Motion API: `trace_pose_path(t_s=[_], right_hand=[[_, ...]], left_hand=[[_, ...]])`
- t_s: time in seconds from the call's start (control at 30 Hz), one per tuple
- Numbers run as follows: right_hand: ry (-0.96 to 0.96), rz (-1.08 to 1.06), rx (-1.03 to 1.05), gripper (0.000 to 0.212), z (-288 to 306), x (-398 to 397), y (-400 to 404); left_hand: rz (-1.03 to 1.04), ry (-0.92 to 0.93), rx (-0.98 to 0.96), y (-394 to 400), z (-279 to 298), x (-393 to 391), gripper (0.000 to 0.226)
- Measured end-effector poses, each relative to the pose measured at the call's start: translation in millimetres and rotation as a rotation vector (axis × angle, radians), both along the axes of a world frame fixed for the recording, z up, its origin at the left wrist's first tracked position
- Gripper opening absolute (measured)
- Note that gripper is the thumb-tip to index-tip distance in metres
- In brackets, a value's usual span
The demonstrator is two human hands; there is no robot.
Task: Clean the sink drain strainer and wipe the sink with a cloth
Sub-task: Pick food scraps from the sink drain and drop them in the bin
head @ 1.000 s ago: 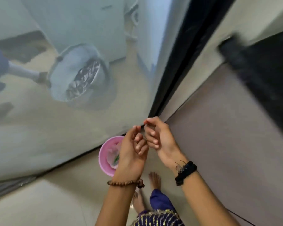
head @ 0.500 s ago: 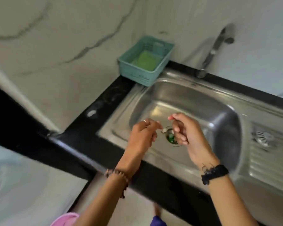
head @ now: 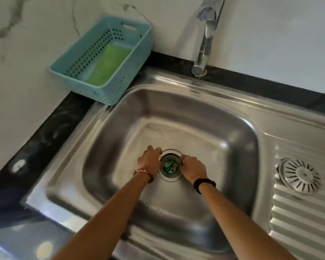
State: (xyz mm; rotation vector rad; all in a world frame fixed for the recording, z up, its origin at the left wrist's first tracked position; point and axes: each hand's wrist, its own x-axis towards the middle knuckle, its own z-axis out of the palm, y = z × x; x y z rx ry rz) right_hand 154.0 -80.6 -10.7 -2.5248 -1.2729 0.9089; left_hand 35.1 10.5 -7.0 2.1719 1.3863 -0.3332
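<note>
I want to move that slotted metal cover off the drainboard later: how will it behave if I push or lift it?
The round slotted cover looks like thin stamped metal, so probably stiff and light. It lies flat on the ribbed drainboard, so a push would likely make it slide or chatter along the ribs, not roll. Its low rim may be hard to pinch, especially if wet.

- Both forearms are bare, with no sleeves in view.
- The left wrist carries a beaded bracelet (head: 143, 172) of small round reddish-brown beads, strung in a single strand just behind the left hand (head: 149, 160).
- The right wrist carries a black band (head: 204, 184), wider than the bracelet, plain and matte, just behind the right hand (head: 193, 168).
</note>
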Motion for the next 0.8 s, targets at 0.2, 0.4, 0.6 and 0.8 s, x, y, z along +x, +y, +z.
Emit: trace_pose_path(t_s=[0.2,0.4,0.6,0.8], right_hand=[[-0.261,0.306,0.011,0.029,-37,5,8],[-0.129,0.153,0.131,0.021,-31,14,1],[0.202,-0.239,0.179,0.02,-13,20,-9],[0.279,-0.225,0.135,0.018,-11,9,-4]], left_hand=[[-0.056,0.03,0.029,6,-23,4,0.013],[-0.008,0.046,-0.016,11,-24,2,0.015],[0.048,-0.101,-0.072,9,-30,-5,0.038],[0.073,-0.113,-0.034,11,-28,4,0.012]])
